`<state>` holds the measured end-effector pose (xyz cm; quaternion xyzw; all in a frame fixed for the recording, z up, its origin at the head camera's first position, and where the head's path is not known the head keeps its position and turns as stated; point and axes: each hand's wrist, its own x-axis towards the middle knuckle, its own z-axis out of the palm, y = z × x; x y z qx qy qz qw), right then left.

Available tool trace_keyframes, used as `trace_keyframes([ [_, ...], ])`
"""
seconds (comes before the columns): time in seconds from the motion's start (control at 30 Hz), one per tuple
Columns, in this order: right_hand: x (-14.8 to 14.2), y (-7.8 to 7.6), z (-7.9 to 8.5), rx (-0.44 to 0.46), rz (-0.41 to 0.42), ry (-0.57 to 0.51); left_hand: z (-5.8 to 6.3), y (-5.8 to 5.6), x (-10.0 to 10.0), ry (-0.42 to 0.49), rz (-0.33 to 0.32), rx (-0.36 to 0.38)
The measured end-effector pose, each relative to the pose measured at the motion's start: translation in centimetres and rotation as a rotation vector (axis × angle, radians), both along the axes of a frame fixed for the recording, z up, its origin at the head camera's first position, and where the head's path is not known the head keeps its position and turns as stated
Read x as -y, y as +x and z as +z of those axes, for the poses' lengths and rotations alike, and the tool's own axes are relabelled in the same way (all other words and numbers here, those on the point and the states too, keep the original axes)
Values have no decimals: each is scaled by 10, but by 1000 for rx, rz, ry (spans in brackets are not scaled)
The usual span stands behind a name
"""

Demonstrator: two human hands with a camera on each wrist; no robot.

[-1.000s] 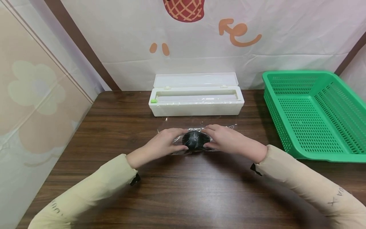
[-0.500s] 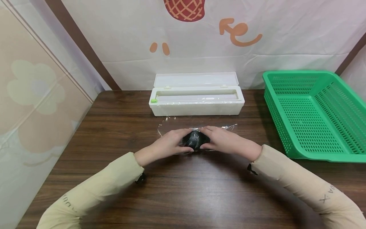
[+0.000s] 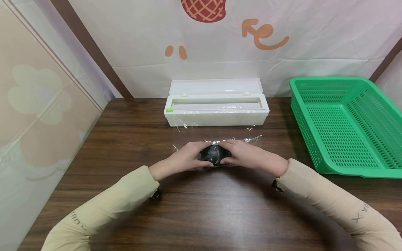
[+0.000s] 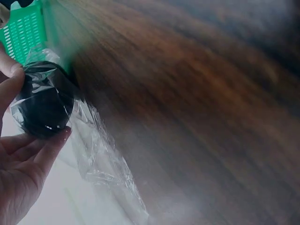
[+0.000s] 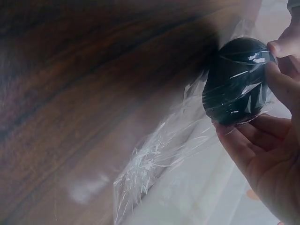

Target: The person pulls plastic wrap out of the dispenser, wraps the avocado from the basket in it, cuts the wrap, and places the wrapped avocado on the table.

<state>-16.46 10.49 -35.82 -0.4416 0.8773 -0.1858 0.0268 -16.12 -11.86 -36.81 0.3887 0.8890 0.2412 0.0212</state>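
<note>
A smooth, dark, rounded object, almost black with a green tinge in the right wrist view, lies under clear cling film. My left hand grips its left side, thumb at the near edge and fingers at the far edge. From the right my right hand holds it the same way, and the two thumbs are close together. The film lies tight and creased over the object in the left wrist view, with loose crinkled film spreading beyond it.
Behind the hands stands a white cling film dispenser, lid raised, a roll inside and a green slider at its left. A green perforated basket stands at the right on the brown wooden table. A printed cloth hangs behind.
Both hands have moved inward and closed in round the dark object, the thumbs now nearer each other. The film's left side has shifted toward the dispenser.
</note>
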Motion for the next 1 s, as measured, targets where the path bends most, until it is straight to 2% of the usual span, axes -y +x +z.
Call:
trace_keyframes([
  [0.37, -1, 6, 4, 63, 42, -4, 4, 0, 0, -31, -22, 125],
  [0.63, -1, 7, 5, 78, 58, -15, 5, -2, 2, -47, -39, 170],
  [0.7, -1, 7, 5, 92, 59, -22, 5, -3, 2, -44, -37, 199],
  [0.83, -3, 6, 5, 99, 38, -33, 4, -8, 3, -11, -35, 309],
  [1.0, -4, 8, 9, 50, -2, -70, 4, -14, 4, -2, -8, 396],
])
